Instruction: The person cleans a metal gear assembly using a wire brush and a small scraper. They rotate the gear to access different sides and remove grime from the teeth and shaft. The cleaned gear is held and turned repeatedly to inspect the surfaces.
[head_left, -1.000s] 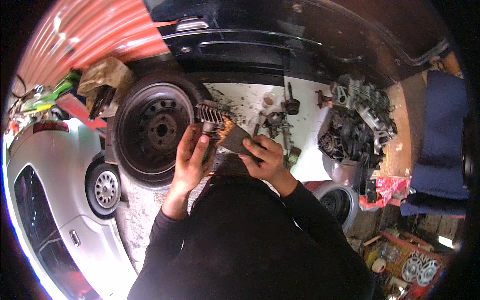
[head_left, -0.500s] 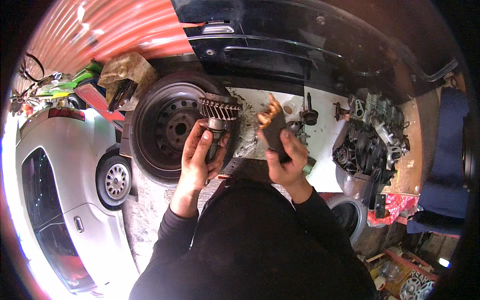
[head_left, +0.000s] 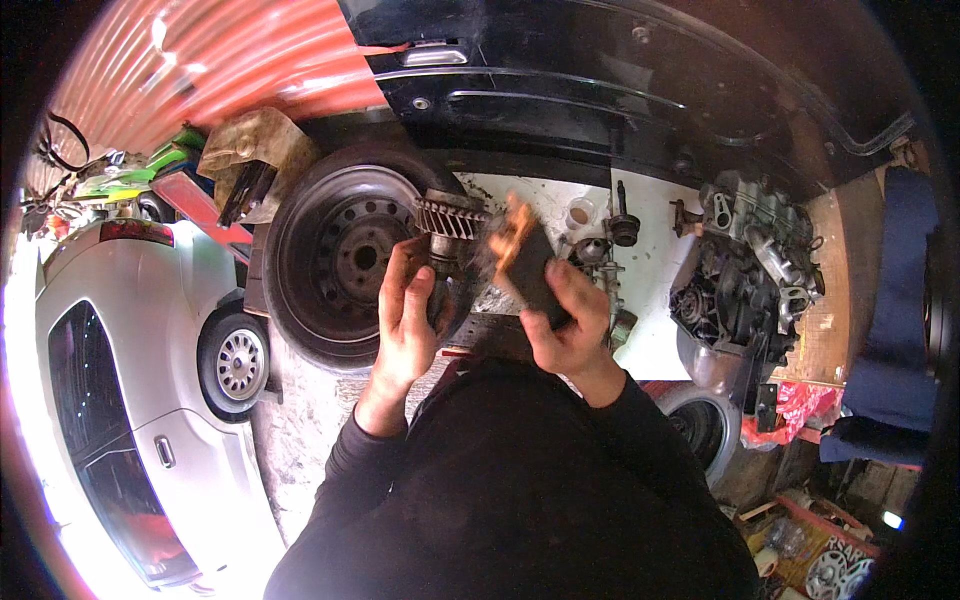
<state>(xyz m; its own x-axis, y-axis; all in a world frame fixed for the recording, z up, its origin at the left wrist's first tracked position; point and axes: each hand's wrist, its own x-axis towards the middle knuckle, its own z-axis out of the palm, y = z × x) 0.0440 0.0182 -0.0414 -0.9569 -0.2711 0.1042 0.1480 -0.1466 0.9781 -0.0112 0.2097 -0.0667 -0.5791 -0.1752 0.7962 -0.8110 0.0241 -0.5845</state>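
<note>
My left hand (head_left: 408, 325) is closed round the shaft of a steel helical gear (head_left: 450, 218), whose toothed end points up and away from me. In my right hand (head_left: 575, 325) is a brush with a dark flat block (head_left: 533, 272), gripped between thumb and fingers. Its ragged tan bristles (head_left: 513, 235) face the gear and are blurred by motion. The bristles are close to the gear teeth; I cannot tell whether they touch. Behind the gear stands a car wheel (head_left: 340, 200) with a dark steel rim.
On the white surface to the right lie a clear cup (head_left: 580, 212), a dark shafted part (head_left: 624, 225) and an engine (head_left: 745, 285). Black car bodywork (head_left: 560, 100) spans the far side. A silver car (head_left: 150, 400) stands at the left, and another tyre (head_left: 700, 425) lies at the lower right.
The brush has swung left toward the gear, narrowing the gap between them. My left hand and the gear have shifted slightly right, and the gear is a little lower.
</note>
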